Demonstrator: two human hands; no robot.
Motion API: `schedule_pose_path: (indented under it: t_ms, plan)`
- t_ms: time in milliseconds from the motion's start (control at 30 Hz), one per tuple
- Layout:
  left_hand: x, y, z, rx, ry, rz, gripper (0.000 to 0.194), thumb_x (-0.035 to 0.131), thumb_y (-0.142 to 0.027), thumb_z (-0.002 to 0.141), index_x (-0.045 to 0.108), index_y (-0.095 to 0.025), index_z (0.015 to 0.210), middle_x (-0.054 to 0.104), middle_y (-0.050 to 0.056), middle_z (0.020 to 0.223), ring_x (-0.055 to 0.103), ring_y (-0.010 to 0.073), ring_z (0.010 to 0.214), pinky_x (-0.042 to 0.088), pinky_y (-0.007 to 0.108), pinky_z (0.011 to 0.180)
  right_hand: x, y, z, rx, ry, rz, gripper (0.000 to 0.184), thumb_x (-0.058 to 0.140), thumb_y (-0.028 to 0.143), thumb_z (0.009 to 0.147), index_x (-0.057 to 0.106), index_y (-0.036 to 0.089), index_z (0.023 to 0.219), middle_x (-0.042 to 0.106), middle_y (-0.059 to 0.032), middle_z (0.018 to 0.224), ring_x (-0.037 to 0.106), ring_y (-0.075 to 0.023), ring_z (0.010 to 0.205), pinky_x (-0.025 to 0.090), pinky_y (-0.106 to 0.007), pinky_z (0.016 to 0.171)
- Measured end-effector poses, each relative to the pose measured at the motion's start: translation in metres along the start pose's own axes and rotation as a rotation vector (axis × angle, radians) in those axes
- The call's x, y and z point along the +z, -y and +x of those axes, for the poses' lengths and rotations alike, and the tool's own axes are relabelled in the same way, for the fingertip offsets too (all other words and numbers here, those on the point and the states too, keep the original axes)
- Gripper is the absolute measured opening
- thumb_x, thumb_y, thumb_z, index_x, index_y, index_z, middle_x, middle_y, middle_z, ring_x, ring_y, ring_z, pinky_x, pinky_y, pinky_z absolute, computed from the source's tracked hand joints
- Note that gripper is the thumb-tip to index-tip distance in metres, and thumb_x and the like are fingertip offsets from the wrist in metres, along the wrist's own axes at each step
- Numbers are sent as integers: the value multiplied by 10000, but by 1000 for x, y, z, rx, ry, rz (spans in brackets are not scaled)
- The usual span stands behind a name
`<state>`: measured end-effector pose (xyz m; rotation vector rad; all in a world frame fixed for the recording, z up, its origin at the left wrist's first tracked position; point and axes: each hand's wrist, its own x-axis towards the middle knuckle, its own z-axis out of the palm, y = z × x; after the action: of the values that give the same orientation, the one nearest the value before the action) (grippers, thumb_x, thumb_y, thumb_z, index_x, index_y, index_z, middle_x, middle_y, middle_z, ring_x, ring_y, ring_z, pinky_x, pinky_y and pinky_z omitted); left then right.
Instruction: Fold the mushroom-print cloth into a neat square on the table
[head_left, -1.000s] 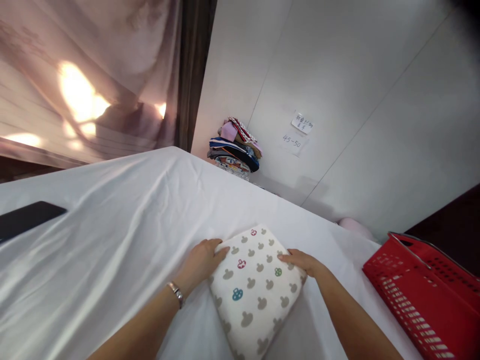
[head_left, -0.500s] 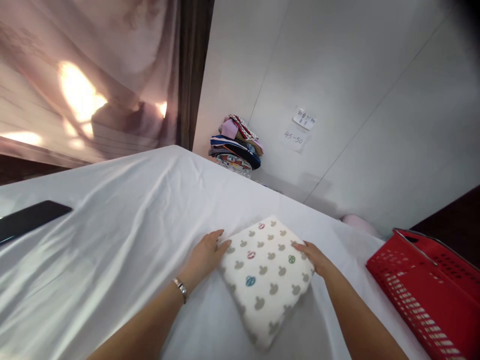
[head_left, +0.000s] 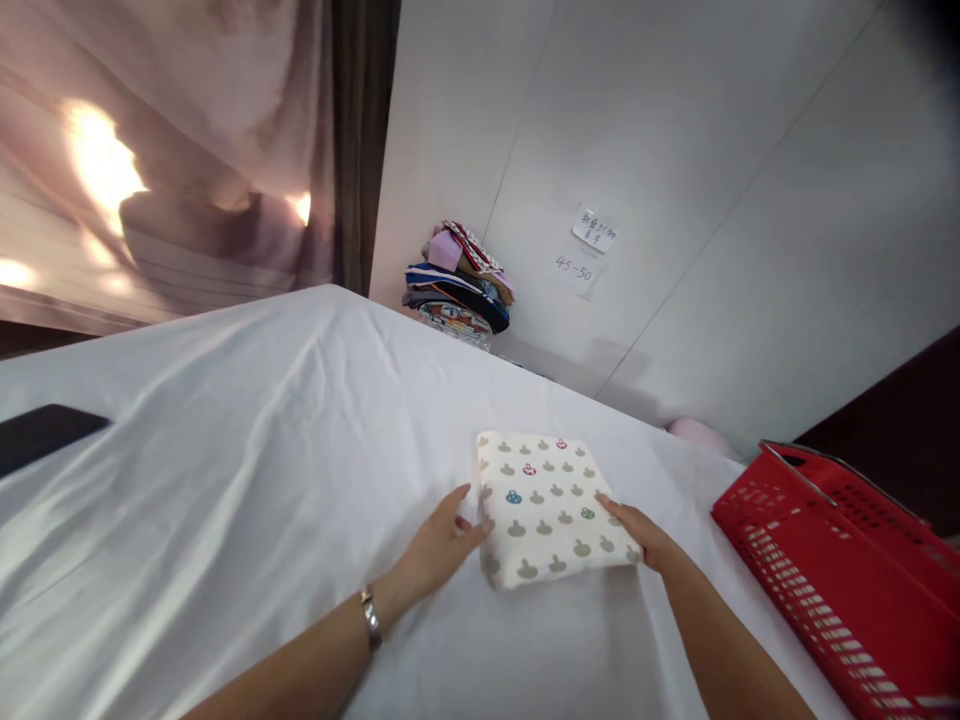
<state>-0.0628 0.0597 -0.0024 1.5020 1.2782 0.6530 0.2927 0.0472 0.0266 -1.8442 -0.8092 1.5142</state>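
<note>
A folded white cloth (head_left: 547, 500) lies on the white-covered table, printed with grey mushroom-like shapes and a few red, blue and green ones. My right hand (head_left: 641, 532) grips its right edge, thumb on top and the other fingers mostly hidden beneath. At the left edge of the cloth is my left hand (head_left: 439, 545), its fingers stretched and apart. Its thumb tip meets that edge, while the index finger points past it over the sheet. A silver bracelet (head_left: 370, 618) circles my left wrist.
A red plastic basket (head_left: 847, 570) with a metal handle stands at the right. Folded clothes (head_left: 461, 285) are stacked by the wall beyond the table's far edge. A dark flat object (head_left: 49, 437) lies at the left. Handwritten paper notes (head_left: 585, 255) hang on the wall.
The folded cloth has turned, from corner toward me to a side facing me, and shifted slightly right. My left hand has loosened from its edge; my right hand still holds it.
</note>
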Motion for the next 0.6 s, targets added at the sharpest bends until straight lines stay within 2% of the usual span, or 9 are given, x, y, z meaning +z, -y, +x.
schedule_pose_path:
  t_ms: [100, 200, 233, 300, 367, 467, 533, 600]
  plan:
    - [15, 0, -15, 86, 56, 39, 805, 554, -488, 741, 208, -213, 1414, 556, 97, 1175, 593, 188, 852, 456, 321, 790, 4, -3, -1, -14, 16, 54, 538, 645, 513, 735, 584, 111, 1087, 668, -156, 1035, 661, -251, 891, 530, -349, 798]
    - [27, 2, -26, 226, 88, 224, 900, 639, -382, 674, 154, -291, 1427, 235, 82, 1475, 558, 220, 997, 443, 345, 864, 7, -5, -3, -12, 26, 81, 534, 653, 497, 737, 576, 110, 1096, 666, -157, 1040, 662, -252, 887, 533, -349, 791]
    - [30, 3, -28, 286, 91, 311, 920, 662, -353, 648, 169, -310, 1423, 126, 55, 1510, 516, 248, 1082, 417, 371, 916, 8, -6, -3, -5, 29, 84, 535, 652, 499, 738, 574, 113, 1099, 664, -156, 1046, 661, -253, 892, 533, -351, 794]
    - [35, 4, -29, 392, 93, 455, 884, 668, -308, 639, 227, -320, 1405, 34, 21, 1523, 415, 288, 1206, 358, 418, 987, 8, -6, -5, 18, 26, 85, 542, 654, 504, 734, 575, 113, 1101, 661, -156, 1055, 657, -256, 905, 529, -354, 802]
    - [37, 4, -27, 453, 85, 525, 780, 630, -277, 674, 296, -292, 1379, 61, 31, 1521, 391, 289, 1231, 361, 430, 989, 7, -4, -7, 39, 12, 88, 557, 665, 504, 723, 576, 105, 1101, 660, -158, 1054, 654, -259, 913, 525, -350, 809]
    - [31, 6, -18, 497, 48, 543, 652, 558, -190, 696, 392, -254, 1323, 240, 47, 1480, 454, 261, 1175, 425, 393, 937, 11, -3, -12, 50, -10, 106, 574, 679, 494, 714, 571, 90, 1106, 665, -164, 1037, 654, -252, 913, 524, -333, 804]
    - [19, 8, -7, 554, -20, 520, 603, 511, -128, 697, 443, -250, 1283, 386, 37, 1404, 473, 233, 1158, 434, 365, 941, 23, -5, -17, 49, -27, 129, 567, 682, 485, 714, 575, 78, 1094, 670, -172, 1015, 656, -248, 903, 525, -325, 793]
    - [2, 10, 5, 592, -148, 479, 530, 470, -106, 725, 493, -242, 1237, 481, 33, 1326, 483, 204, 1153, 416, 346, 972, 44, -13, -25, 15, -10, 179, 546, 678, 471, 723, 577, 79, 1090, 671, -171, 1015, 653, -244, 913, 523, -321, 797]
